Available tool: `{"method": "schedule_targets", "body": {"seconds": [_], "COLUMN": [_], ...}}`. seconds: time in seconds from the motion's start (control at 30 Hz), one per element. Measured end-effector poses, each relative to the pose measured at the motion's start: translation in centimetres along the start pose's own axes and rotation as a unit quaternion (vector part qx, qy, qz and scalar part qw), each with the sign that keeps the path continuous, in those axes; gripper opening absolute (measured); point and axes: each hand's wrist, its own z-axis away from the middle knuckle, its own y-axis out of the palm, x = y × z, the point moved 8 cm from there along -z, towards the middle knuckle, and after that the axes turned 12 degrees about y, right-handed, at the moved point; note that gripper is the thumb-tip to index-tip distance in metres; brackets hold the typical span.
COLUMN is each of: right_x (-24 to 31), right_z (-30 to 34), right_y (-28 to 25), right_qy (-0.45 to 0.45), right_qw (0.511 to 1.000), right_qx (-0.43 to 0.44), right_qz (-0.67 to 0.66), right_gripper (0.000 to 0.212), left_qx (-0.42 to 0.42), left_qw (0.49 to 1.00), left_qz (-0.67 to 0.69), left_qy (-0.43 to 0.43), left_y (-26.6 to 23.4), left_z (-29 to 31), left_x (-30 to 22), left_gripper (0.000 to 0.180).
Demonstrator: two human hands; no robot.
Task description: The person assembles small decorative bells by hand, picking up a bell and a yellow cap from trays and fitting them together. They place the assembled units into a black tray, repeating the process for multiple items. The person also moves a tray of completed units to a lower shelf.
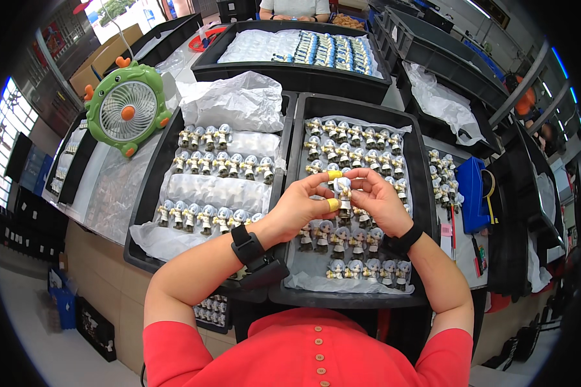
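Green fan near black trays; left fingers, right fingers pinch figurine above.

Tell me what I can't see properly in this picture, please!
All in the head view:
Held figurine: its edges are partly covered by the left hand and right hand, and its face is too small.
Figurines in the right tray: some are hidden behind both hands.
Person opposite: head cut off by the upper edge.
Green fan: its front hides its back.
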Motion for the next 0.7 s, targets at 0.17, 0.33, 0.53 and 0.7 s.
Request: {"method": "schedule_targets", "body": {"seconds": [0.17, 0.33, 0.53, 0.7], "right_x": [0.14, -0.16, -0.09, -0.3], "right_z": [0.14, -0.07, 0.04, -0.02], "right_y": [-0.04, -0.03, 0.14, 0.08], "right_qy": [-0.003, 0.006, 0.011, 0.016], "right_qw": [1.0, 1.0, 1.0, 1.0], "right_qx": [-0.007, -0.004, -0.001, 0.001], "right_qz": [0.008, 0.004, -0.001, -0.004], "right_gripper": [0.029, 0.028, 0.029, 0.028], "left_qx": [0.007, 0.002, 0.001, 0.0], "left_qw": [1.0, 1.0, 1.0, 1.0], "left_qz": [0.005, 0.001, 0.002, 0.007], "left_qy": [0.004, 0.004, 0.002, -0.001], "left_y": [0.07, -0.04, 0.05, 0.17], "left_z": [-0.12, -0.12, -0.12, -0.05], "left_x": [0.14, 0.14, 0.06, 0.0], "left_gripper": [0.053, 0.053, 0.052, 0.051]}}
